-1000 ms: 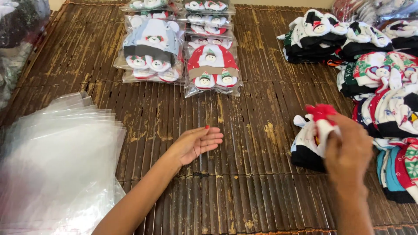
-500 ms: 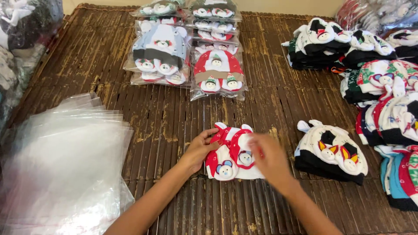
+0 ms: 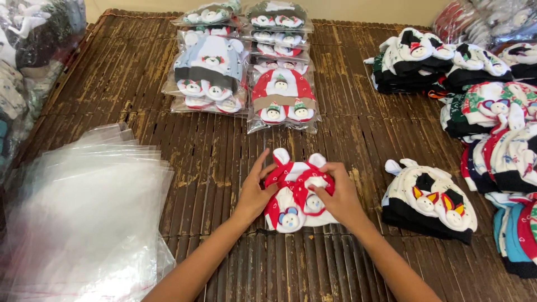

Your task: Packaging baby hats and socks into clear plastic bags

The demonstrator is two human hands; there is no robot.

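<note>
A red and white baby hat-and-sock set (image 3: 296, 196) lies on the brown bamboo mat (image 3: 212, 162) in front of me. My left hand (image 3: 254, 193) presses its left edge with fingers spread. My right hand (image 3: 335, 196) rests on its right side, fingers curled onto the small white piece near the middle. Both hands touch the set flat against the mat.
A stack of clear plastic bags (image 3: 84, 212) lies at the left. Bagged sets (image 3: 279, 92) sit in rows at the back. A black and white set (image 3: 428, 201) lies to the right, beside piles of loose sets (image 3: 492, 112) along the right edge.
My right hand carried the red and white set from the right pile to the middle of the mat. Both hands now press on it.
</note>
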